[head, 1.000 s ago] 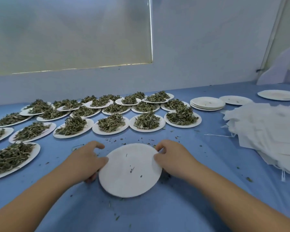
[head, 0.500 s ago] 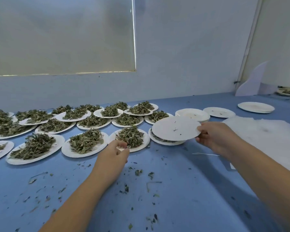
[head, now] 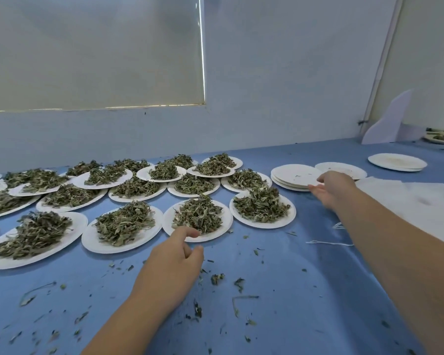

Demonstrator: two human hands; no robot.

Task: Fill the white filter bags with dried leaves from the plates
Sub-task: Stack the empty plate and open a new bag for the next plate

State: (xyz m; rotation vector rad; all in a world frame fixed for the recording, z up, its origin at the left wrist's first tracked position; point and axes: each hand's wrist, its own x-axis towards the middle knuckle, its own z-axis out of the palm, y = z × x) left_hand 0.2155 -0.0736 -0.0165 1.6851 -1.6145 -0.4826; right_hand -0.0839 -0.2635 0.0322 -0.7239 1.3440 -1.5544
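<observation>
Though the left hand hangs loosely curled and empty in the head view, the nearest plate of dried leaves lies straight ahead, its rim at the forefinger tip; contact cannot be told; the right hand, fingers relaxed and empty, sits by the stack of empty plates, the white filter bags just right of that forearm; the left looks nearer the leaves.

Two bare arms and hands of a person, seen from above.
The left hand and right hand were uncovered, and both forearms were bare right up to the bottom edge of the view. The fingers were bare too, their nails too small to make out.
</observation>
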